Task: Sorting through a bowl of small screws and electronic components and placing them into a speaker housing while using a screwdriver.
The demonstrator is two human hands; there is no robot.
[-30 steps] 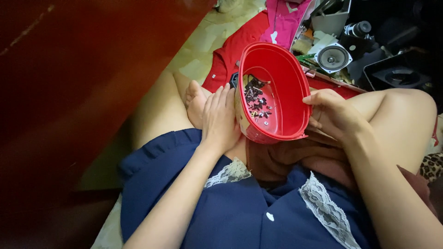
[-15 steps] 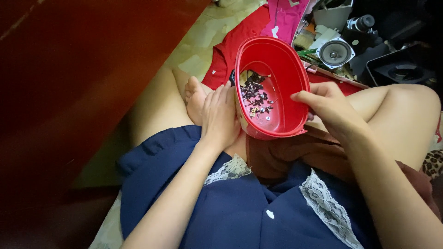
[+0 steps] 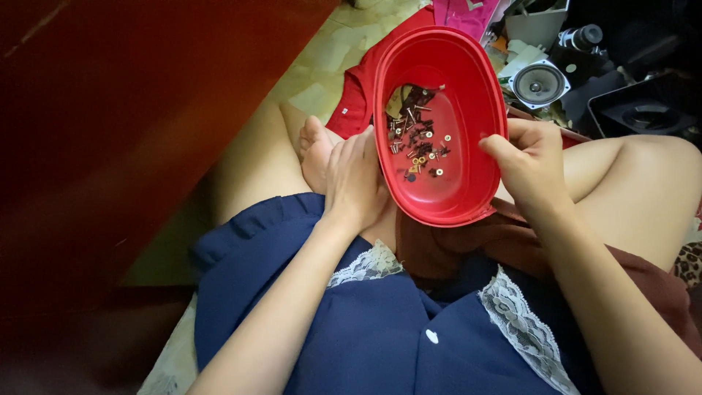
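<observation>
A red oval plastic bowl [image 3: 468,88] rests tilted on my lap, its opening facing me. Several small screws, washers and dark metal bits [image 3: 415,139] lie inside against its left side. My left hand [image 3: 355,179] presses flat against the bowl's left wall, fingers together. On the right rim, my right hand [image 3: 528,164] grips the edge with thumb and fingers. I sit cross-legged in a dark blue garment with white lace trim [image 3: 365,265].
A dark red wooden panel [image 3: 131,110] stands close on the left. Behind the bowl lie a red cloth [image 3: 352,110], a round speaker [image 3: 540,84], a small camera lens [image 3: 581,36] and a black tray [image 3: 643,113] on the floor.
The bowl has tipped further toward me, showing more of its inside. My right hand shifted from the bowl's outer side up onto its right rim. The left hand stayed put.
</observation>
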